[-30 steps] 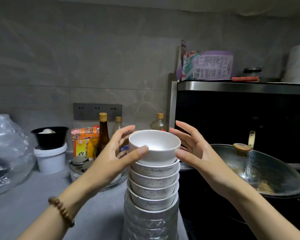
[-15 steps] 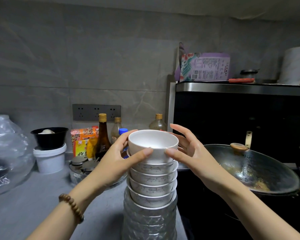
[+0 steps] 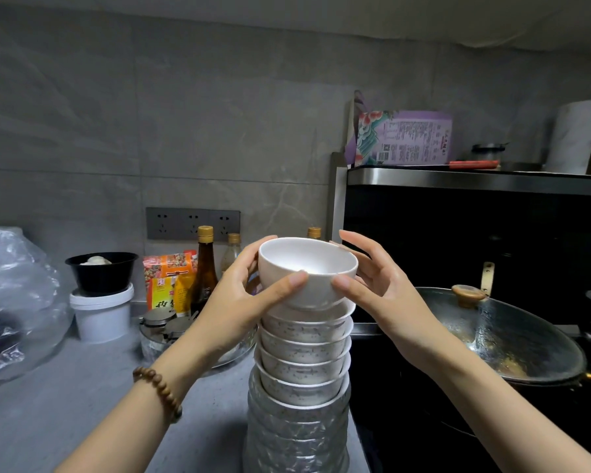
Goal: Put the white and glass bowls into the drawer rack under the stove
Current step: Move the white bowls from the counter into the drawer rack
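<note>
Leftmost, a crumpled clear bag (image 3: 14,302) slumps on the counter (image 3: 65,387). Beside it a white tub (image 3: 101,312) carries a black bowl (image 3: 101,271), with bottles (image 3: 205,268) lined along the wall behind, all well apart from the work.

Next comes the left hand (image 3: 239,302), cupped round the left side of the top bowl (image 3: 307,271). Its thumb presses the near wall and its fingers curl over the far side, a firm hold.

That bowl caps a tall stack at the counter's edge. The white bowls (image 3: 304,353) nest below it, and the glass bowls (image 3: 297,431) lie under those, heavier and wider, which likely keeps the tower steady. The top bowl tilts slightly toward the camera, its foot at the mouth of the bowl beneath. Whether it has cleared that bowl I cannot tell.

The right hand (image 3: 372,288) mirrors the left. Its thumb is on the near wall and its fingers reach round the back rim, some held fairly straight, so the bowl is pinched between the two hands. Both thumbs nearly meet at the front. Two hands on one bowl suggests care: I judge this as peeling it off without rocking the stack.

Farther right a wok (image 3: 498,336) sits on the stove, close enough that a swung elbow could catch it. The drawer rack is out of view, presumably below.
</note>
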A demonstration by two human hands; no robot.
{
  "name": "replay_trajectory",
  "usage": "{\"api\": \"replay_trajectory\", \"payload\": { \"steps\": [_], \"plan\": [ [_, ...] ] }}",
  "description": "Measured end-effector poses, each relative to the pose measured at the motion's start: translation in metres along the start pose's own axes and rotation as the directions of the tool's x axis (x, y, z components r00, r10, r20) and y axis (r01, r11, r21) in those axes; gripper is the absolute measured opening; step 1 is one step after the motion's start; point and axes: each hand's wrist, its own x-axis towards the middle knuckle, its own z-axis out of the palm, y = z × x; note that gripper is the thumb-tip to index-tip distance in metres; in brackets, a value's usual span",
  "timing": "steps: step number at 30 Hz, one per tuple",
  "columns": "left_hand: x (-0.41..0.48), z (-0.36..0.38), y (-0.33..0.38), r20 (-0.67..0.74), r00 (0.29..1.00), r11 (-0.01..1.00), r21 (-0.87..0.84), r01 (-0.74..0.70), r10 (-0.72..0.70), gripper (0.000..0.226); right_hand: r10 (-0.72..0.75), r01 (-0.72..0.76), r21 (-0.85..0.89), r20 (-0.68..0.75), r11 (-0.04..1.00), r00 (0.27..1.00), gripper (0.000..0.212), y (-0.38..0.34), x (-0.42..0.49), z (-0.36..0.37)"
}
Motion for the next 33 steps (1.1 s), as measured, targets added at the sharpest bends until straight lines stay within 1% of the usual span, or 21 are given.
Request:
{"api": "replay_trajectory", "payload": {
  "steps": [3, 5, 7, 9, 10, 11, 13, 14, 17, 21, 22, 23, 24, 25, 27, 30, 31, 33],
  "plan": [
    [-0.005, 0.005, 0.014, 0.001, 0.998, 0.998, -0.023, -0.058, 0.058, 0.068, -0.032, 0.032, 0.042, -0.007, 0.999, 0.999, 0.069, -0.015, -0.006, -0.002],
    [-0.011, 0.012, 0.028, -0.015, 0.994, 0.993, -0.040, -0.109, 0.109, 0.077, -0.059, 0.059, 0.051, -0.008, 0.997, 0.998, 0.065, -0.032, -0.014, -0.003],
    [-0.022, 0.025, 0.044, -0.028, 0.988, 0.985, -0.074, -0.155, 0.154, 0.093, -0.094, 0.095, 0.070, -0.019, 0.993, 0.995, 0.054, -0.050, -0.028, -0.004],
    [-0.035, 0.041, 0.058, -0.019, 0.986, 0.976, -0.145, -0.165, 0.164, 0.097, -0.116, 0.120, 0.105, -0.048, 0.987, 0.992, 0.040, -0.063, -0.047, -0.005],
    [-0.043, 0.050, 0.064, -0.003, 0.987, 0.969, -0.191, -0.156, 0.158, 0.093, -0.118, 0.125, 0.114, -0.068, 0.986, 0.991, 0.036, -0.068, -0.059, -0.007],
    [-0.051, 0.059, 0.068, 0.021, 0.989, 0.963, -0.232, -0.140, 0.149, 0.086, -0.111, 0.122, 0.125, -0.092, 0.985, 0.990, 0.037, -0.072, -0.071, -0.009],
    [-0.066, 0.077, 0.073, 0.092, 0.989, 0.953, -0.290, -0.087, 0.118, 0.073, -0.082, 0.102, 0.136, -0.146, 0.985, 0.986, 0.050, -0.081, -0.100, -0.014],
    [-0.074, 0.087, 0.073, 0.131, 0.987, 0.950, -0.309, -0.052, 0.097, 0.070, -0.059, 0.082, 0.126, -0.176, 0.989, 0.983, 0.053, -0.084, -0.115, -0.019],
    [-0.102, 0.119, 0.069, 0.240, 0.971, 0.943, -0.326, 0.057, 0.024, 0.073, 0.029, -0.023, 0.028, -0.240, 0.999, 0.970, 0.053, -0.090, -0.162, -0.037],
    [-0.137, 0.164, 0.056, 0.377, 0.924, 0.931, -0.309, 0.192, -0.065, 0.074, 0.124, -0.150, -0.068, -0.288, 0.986, 0.950, 0.058, -0.085, -0.227, -0.069],
    [-0.145, 0.177, 0.052, 0.411, 0.906, 0.921, -0.306, 0.243, -0.102, 0.075, 0.149, -0.184, -0.093, -0.296, 0.979, 0.944, 0.051, -0.083, -0.244, -0.078],
    [-0.151, 0.191, 0.047, 0.449, 0.881, 0.904, -0.299, 0.305, -0.149, 0.075, 0.169, -0.211, -0.115, -0.293, 0.971, 0.941, 0.040, -0.082, -0.260, -0.084],
    [-0.157, 0.206, 0.042, 0.492, 0.847, 0.882, -0.287, 0.374, -0.199, 0.073, 0.192, -0.238, -0.133, -0.287, 0.962, 0.938, 0.029, -0.081, -0.276, -0.091],
    [-0.163, 0.222, 0.035, 0.539, 0.807, 0.855, -0.277, 0.439, -0.240, 0.069, 0.224, -0.272, -0.134, -0.294, 0.953, 0.929, 0.023, -0.079, -0.291, -0.098],
    [-0.175, 0.252, 0.020, 0.617, 0.732, 0.809, -0.250, 0.531, -0.289, 0.061, 0.279, -0.337, -0.131, -0.330, 0.932, 0.902, 0.023, -0.070, -0.319, -0.115],
    [-0.190, 0.296, -0.014, 0.693, 0.618, 0.788, -0.118, 0.604, -0.371, 0.065, 0.365, -0.437, -0.164, -0.343, 0.884, 0.866, 0.024, -0.048, -0.357, -0.142],
    [-0.195, 0.310, -0.028, 0.719, 0.568, 0.764, -0.081, 0.640, -0.399, 0.061, 0.407, -0.479, -0.166, -0.337, 0.862, 0.849, 0.026, -0.039, -0.369, -0.150],
    [-0.205, 0.338, -0.059, 0.774, 0.435, 0.665, -0.024, 0.747, -0.461, 0.054, 0.497, -0.568, -0.150, -0.342, 0.809, 0.798, 0.028, -0.016, -0.391, -0.166]
  ]
}}
